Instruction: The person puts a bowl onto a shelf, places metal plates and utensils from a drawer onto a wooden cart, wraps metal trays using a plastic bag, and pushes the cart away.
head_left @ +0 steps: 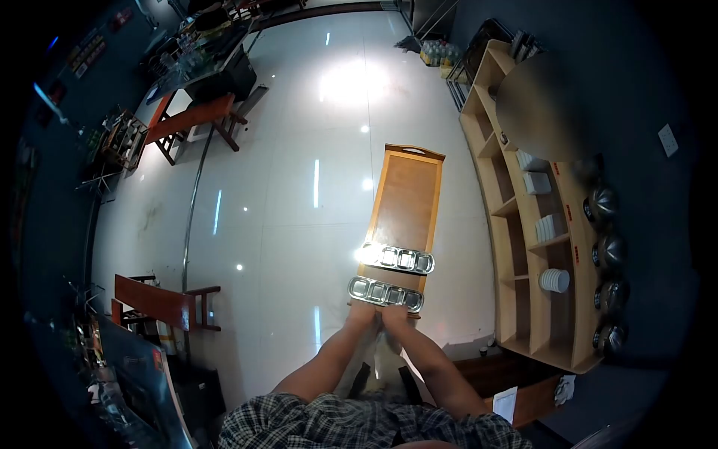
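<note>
Left hand (363, 310): I have it at the near end of the wooden tray (407, 196), by the rim of the near metal tray (386, 295); fingers hidden, so I can't tell whether they are clenched.
Right hand (396, 314): just beside the left, same end; I can't tell its grip either.
Near metal tray: across the wooden tray's near end, compartments facing up.
Far metal tray (406, 260): farther along the wooden tray, also crosswise, apart from the near one.
Wooden tray: long, rimmed, its far handle pointing away from me.
Shelf (516, 206): right of the wooden tray, with white dishes (553, 280).
Benches (196, 120): well left of the wooden tray.
Bottles (438, 54): beyond its far end, to the right.
</note>
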The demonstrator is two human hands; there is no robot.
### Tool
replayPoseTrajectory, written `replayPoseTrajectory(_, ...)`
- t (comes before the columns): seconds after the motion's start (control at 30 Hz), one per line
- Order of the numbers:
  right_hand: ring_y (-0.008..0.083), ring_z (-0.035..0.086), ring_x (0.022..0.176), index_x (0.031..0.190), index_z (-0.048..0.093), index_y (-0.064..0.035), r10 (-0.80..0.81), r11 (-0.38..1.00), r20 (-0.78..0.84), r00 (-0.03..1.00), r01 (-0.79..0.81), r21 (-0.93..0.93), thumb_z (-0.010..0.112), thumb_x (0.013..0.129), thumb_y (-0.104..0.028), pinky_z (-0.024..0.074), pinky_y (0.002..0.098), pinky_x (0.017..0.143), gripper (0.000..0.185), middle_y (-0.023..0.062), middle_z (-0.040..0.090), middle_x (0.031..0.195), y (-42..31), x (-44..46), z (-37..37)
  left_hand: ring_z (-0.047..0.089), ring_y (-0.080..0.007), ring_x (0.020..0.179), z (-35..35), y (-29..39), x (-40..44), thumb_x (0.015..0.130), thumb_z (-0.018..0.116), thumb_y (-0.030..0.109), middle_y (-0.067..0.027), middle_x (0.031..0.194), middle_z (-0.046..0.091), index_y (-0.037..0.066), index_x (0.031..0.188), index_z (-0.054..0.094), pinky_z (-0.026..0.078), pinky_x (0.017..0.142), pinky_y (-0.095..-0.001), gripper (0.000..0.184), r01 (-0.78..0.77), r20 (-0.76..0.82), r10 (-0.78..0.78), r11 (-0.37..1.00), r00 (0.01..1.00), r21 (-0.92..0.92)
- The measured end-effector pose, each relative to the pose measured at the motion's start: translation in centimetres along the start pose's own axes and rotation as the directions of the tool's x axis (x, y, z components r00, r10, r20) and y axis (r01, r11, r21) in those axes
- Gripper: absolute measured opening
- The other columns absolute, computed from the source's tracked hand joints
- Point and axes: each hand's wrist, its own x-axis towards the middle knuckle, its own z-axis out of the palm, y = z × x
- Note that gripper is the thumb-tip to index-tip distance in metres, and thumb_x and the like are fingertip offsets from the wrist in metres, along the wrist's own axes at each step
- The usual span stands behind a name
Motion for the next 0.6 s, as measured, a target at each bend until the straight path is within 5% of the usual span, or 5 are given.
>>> replayPoseTrajectory(0.1, 0.0266, 0.043, 0.122, 0.129, 0.045, -0.0083, 0.023, 0.998, 0.328, 0.944, -0.004, -0.059, 0.044, 0.089, -0.027, 0.0351, 0.0395, 0.101, 0.044, 0.0117, 0.047, 0.13, -0.1, -3.4, -0.4, 0.038, -0.0296, 0.127, -0.1, 2.0, -3.1, 0.086, 0.041, 0.012, -0.0154, 0.134, 0.044, 0.004, 0.128, 0.045, 0.026, 0.108, -0.0424, 0.043, -0.01, 0.079, -0.006, 0.979, 0.997, 0.206)
replayPoseTrajectory(0.23, 0.0233, 0.064, 0.09, 0.089, 0.07, -0.0124, -0.119, 0.987, -0.515, 0.849, 0.045, -0.154, 0.049, 0.081, -0.015, 0.0471, 0.0417, 0.076, 0.022, 0.0052, 0.068, 0.094, 0.6, -7.1, 5.5, 0.039, -0.0315, 0.124, 4.4, 0.3, -6.6, 0.085, 0.045, 0.016, -0.0153, 0.131, 0.045, 0.005, 0.126, 0.047, 0.029, 0.105, -0.0427, 0.042, -0.037, -0.135, 0.022, 0.993, 0.991, -0.109)
replayPoseTrajectory(0.4, 0.0272, 0.064, 0.087, 0.085, 0.068, -0.0075, -0.074, 0.996, 0.215, 0.974, 0.081, -0.021, 0.052, 0.077, -0.013, 0.0525, 0.0412, 0.066, 0.019, 0.0119, 0.066, 0.09, -0.1, -12.6, 4.8, 0.041, -0.0336, 0.122, 4.9, -1.1, -11.6, 0.083, 0.048, 0.013, -0.0173, 0.128, 0.047, 0.004, 0.126, 0.047, 0.029, 0.105, -0.0437, 0.044, -0.063, 0.006, 0.063, 0.997, 0.998, 0.037)
replayPoseTrajectory(0.5, 0.0283, 0.064, 0.087, 0.085, 0.066, -0.0046, -0.056, 0.998, 0.1, 0.993, 0.06, -0.032, 0.053, 0.076, -0.011, 0.0533, 0.0433, 0.067, 0.017, 0.0137, 0.065, 0.089, -0.5, -16.0, 6.7, 0.048, -0.0302, 0.118, 5.6, -1.7, -14.5, 0.082, 0.047, 0.014, -0.0163, 0.123, 0.054, 0.003, 0.115, 0.059, 0.035, 0.1, -0.0473, 0.038, -0.163, -0.213, 0.23, 0.943, 0.95, 0.289)
replayPoseTrajectory(0.6, 0.0247, 0.065, 0.08, 0.083, 0.068, -0.0076, -0.06, 0.987, -0.038, 0.997, 0.054, -0.152, 0.054, 0.078, -0.014, 0.0539, 0.0416, 0.064, 0.016, 0.011, 0.064, 0.083, -1.6, -18.4, 8.4, 0.041, -0.0324, 0.123, 5.4, -2.5, -16.5, 0.078, 0.05, 0.011, -0.0182, 0.127, 0.048, 0.001, 0.122, 0.051, 0.029, 0.104, -0.0479, 0.046, -0.141, 0.057, 0.13, 0.958, 0.99, 0.252)
